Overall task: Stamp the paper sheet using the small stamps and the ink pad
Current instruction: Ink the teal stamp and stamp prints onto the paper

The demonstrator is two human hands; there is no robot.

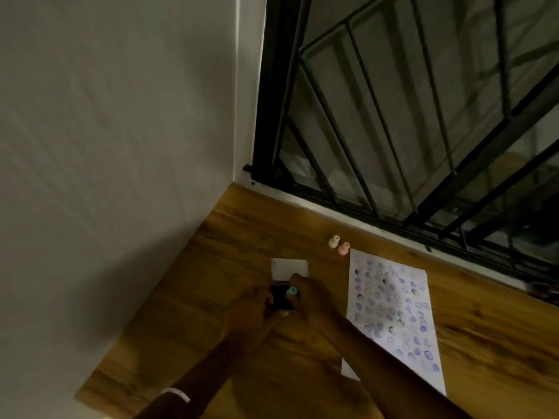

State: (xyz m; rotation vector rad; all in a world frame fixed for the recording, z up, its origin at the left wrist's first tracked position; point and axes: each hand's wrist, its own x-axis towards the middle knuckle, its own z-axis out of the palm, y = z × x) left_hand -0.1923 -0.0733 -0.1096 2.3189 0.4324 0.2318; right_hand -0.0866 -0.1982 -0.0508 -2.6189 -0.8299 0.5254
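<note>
Stamps this small are light and tip easily: your right hand pinches the teal stamp by its knob on the ink pad, which your left hand steadies beside the paper sheet.

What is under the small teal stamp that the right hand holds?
The teal stamp stands over the dark ink pad, steadied by the left hand. The right hand hides whether its face touches the ink.
</note>
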